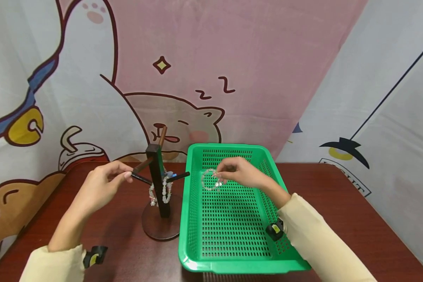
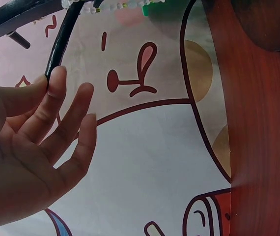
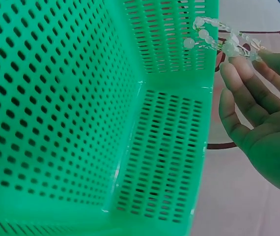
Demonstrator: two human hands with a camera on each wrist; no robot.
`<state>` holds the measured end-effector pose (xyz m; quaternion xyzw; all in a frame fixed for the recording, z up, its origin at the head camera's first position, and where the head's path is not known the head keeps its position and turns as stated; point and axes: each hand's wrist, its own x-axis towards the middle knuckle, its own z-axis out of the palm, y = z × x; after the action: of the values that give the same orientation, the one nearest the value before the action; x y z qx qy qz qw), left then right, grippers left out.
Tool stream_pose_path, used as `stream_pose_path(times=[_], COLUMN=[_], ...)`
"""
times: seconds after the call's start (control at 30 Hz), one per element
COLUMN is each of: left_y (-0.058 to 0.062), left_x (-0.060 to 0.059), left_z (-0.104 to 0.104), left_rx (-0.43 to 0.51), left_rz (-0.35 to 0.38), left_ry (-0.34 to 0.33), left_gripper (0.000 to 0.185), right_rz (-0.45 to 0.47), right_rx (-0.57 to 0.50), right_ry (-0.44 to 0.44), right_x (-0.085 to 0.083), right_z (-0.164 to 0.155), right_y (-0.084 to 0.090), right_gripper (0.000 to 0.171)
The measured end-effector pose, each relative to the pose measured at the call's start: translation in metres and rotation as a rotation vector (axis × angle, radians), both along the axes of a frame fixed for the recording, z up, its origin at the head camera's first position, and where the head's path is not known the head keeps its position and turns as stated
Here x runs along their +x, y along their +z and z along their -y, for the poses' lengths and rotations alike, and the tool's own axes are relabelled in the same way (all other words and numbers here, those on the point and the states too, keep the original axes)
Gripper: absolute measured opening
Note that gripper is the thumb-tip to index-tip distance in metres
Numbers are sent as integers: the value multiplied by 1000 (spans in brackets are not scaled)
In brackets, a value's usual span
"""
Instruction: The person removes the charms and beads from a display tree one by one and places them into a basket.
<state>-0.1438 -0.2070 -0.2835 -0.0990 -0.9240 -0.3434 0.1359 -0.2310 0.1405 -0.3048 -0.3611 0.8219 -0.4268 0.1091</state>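
dark reddish-brown wooden table (image 1: 338,203), green perforated plastic basket (image 1: 232,266) sitting on it right of centre, dark wooden peg stand with round base (image 1: 160,227) just beside the basket's left

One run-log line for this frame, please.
left hand: pinches stand peg | right hand: pinches bracelet above basket | stand: bracelets hung

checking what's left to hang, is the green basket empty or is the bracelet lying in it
Empty: the green basket floor shows bare; the right hand pinches the bracelet above it.
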Motion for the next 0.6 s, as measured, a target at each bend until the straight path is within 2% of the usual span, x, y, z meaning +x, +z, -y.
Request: stream_pose_path(times=[0.13,0.37,0.6], left_y=[0,0,1], left_x=[0,0,0], left_z=[0,0,0], left_rx=[1,3,4], left_rz=[3,9,19], left_ry=[1,-5,-5], left_gripper=[10,10,10], right_rz=[40,95,101], right_rx=[4,82,121], right_ry=[-3,7,39], right_x=[-5,-7,-5], right_z=[4,9,10], right_y=[-11,-32,-40], right_gripper=[7,8,11])
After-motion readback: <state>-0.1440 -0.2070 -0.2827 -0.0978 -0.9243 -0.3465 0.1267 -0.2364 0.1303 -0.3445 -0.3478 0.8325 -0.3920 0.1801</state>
